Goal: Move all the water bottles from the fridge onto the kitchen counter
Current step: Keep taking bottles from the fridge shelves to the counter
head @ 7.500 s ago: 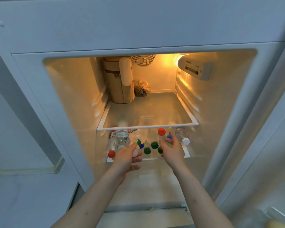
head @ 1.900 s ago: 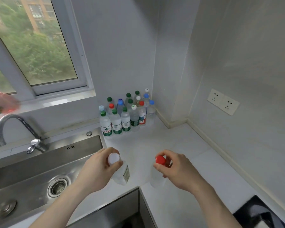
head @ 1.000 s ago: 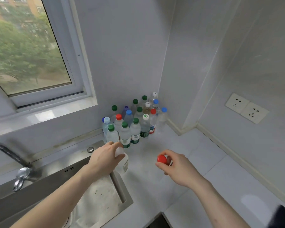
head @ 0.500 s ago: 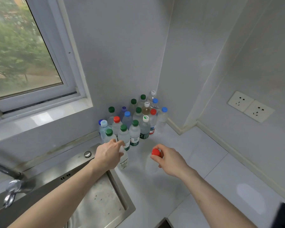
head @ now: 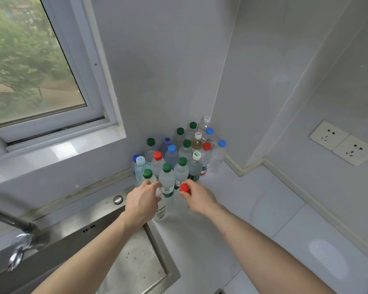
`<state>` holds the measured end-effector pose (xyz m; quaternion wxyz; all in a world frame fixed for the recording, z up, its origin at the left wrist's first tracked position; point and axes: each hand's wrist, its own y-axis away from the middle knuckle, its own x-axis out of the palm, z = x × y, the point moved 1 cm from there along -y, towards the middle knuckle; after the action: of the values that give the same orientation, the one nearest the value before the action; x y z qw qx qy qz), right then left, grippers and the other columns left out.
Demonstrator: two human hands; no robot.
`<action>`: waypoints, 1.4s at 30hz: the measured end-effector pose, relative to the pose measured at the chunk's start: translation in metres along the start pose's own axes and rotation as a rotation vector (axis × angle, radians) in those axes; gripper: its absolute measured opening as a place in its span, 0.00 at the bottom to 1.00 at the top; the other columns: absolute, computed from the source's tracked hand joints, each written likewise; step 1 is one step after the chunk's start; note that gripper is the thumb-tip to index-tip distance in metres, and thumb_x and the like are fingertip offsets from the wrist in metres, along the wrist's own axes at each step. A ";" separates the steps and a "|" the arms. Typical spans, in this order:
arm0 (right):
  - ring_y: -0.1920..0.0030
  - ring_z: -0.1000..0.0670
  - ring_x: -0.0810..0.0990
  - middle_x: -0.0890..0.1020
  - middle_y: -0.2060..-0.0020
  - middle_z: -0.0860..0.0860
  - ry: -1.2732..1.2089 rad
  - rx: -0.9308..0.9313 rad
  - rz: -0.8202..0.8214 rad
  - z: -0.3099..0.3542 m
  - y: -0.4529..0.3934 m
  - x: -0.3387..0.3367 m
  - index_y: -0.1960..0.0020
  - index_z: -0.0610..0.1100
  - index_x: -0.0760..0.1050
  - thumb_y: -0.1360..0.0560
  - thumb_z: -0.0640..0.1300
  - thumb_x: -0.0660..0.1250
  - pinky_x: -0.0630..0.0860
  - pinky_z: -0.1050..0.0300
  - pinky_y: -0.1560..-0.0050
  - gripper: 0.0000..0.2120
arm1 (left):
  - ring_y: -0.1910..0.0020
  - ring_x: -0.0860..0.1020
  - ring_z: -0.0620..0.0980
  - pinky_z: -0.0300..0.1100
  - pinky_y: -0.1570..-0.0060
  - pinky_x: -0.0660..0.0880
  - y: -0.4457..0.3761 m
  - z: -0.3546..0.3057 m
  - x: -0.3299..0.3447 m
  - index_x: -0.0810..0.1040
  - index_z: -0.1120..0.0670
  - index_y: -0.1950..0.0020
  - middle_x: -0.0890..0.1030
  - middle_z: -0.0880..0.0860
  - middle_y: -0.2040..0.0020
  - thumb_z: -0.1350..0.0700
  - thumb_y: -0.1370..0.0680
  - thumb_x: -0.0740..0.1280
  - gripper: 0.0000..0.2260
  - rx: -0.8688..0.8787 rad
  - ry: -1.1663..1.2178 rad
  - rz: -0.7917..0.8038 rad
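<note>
2 bottles held: left hand (head: 141, 203) grips one, right hand (head: 200, 198) pinches red-capped bottle (head: 184, 188).

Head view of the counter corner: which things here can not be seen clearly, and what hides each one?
- Cap of the clear plastic bottle in the left hand: covered by the fingers.
- Clear body of the red-capped bottle in the right hand: too faint to trace against the white counter.
- Rear bottles of the standing cluster: labels blocked by the front rows.
- Steel faucet: cut by the left edge.

Pale grey walls (head: 168, 60) meet beside a daylit window (head: 30, 66) above a steel sink (head: 106, 236).
</note>
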<state>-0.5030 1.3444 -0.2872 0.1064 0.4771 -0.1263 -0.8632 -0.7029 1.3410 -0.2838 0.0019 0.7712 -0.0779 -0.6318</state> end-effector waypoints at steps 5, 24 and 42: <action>0.51 0.40 0.85 0.82 0.44 0.46 0.020 0.000 0.039 0.007 -0.010 0.015 0.35 0.55 0.73 0.16 0.55 0.62 0.82 0.44 0.47 0.11 | 0.49 0.81 0.58 0.47 0.57 0.77 -0.002 0.003 0.006 0.75 0.41 0.29 0.78 0.50 0.42 0.51 0.20 0.71 0.20 -0.025 0.084 -0.030; 0.49 0.39 0.82 0.77 0.34 0.47 -0.065 0.125 0.150 0.007 -0.002 0.030 0.18 0.65 0.51 0.16 0.50 0.61 0.85 0.50 0.62 0.32 | 0.54 0.77 0.51 0.43 0.53 0.76 0.004 0.000 0.021 0.79 0.44 0.31 0.75 0.48 0.50 0.61 0.21 0.72 0.21 -0.113 0.416 -0.110; 0.31 0.40 0.74 0.69 0.22 0.50 -0.332 0.236 0.268 0.003 0.025 0.039 0.17 0.67 0.41 0.16 0.43 0.61 0.87 0.42 0.53 0.40 | 0.44 0.80 0.57 0.47 0.46 0.77 0.008 0.001 0.016 0.75 0.46 0.25 0.75 0.50 0.42 0.57 0.19 0.70 0.22 -0.076 0.419 -0.071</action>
<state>-0.5240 1.3096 -0.3084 0.1413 0.3168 -0.3042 -0.8872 -0.7013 1.3313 -0.2987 0.0245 0.8874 -0.0246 -0.4598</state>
